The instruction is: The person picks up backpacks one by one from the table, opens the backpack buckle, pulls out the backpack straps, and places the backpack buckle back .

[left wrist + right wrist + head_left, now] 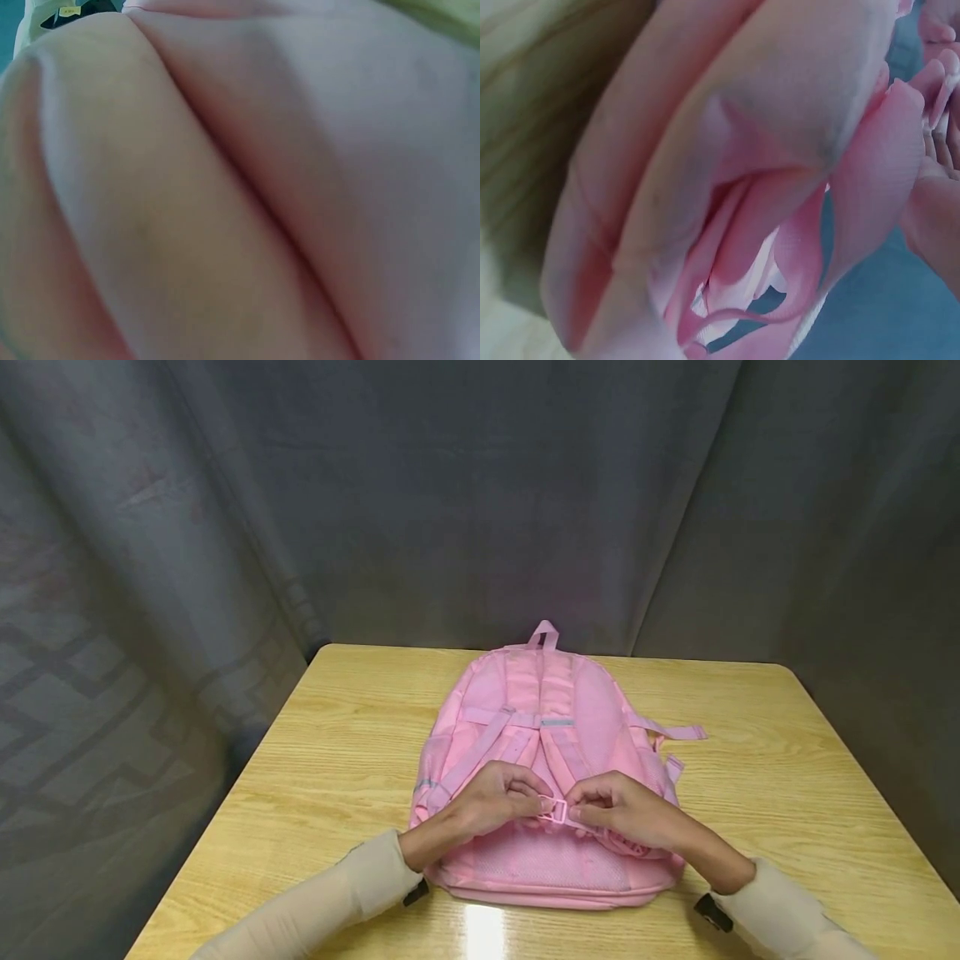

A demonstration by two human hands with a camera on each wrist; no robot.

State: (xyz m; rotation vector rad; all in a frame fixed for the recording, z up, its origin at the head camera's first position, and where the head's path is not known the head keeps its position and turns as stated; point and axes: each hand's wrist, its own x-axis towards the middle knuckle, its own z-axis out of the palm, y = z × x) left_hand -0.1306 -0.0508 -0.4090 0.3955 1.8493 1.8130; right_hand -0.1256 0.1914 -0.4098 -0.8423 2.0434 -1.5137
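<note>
A pink backpack (pixel 540 864) lies on the table with its shoulder-strap side up and its top loop away from me. Over its lower middle, both hands meet at a pink plastic buckle (pixel 558 811). My left hand (pixel 498 797) pinches the buckle's left end between thumb and fingers. From the other side, my right hand (pixel 633 810) pinches the pink strap right beside the buckle; its fingertips partly hide the strap. Pink cloth fills the left wrist view. In the right wrist view, folds of the backpack (pixel 780 90) stand close, with my right hand (pixel 934 217) at the right edge.
The backpack rests on a light wooden table (pixel 337 735). Loose strap ends (pixel 686 732) stick out at its right side. Grey curtains (pixel 465 510) hang behind the table and along both sides. A dark wrist device (pixel 712 912) shows under the right sleeve.
</note>
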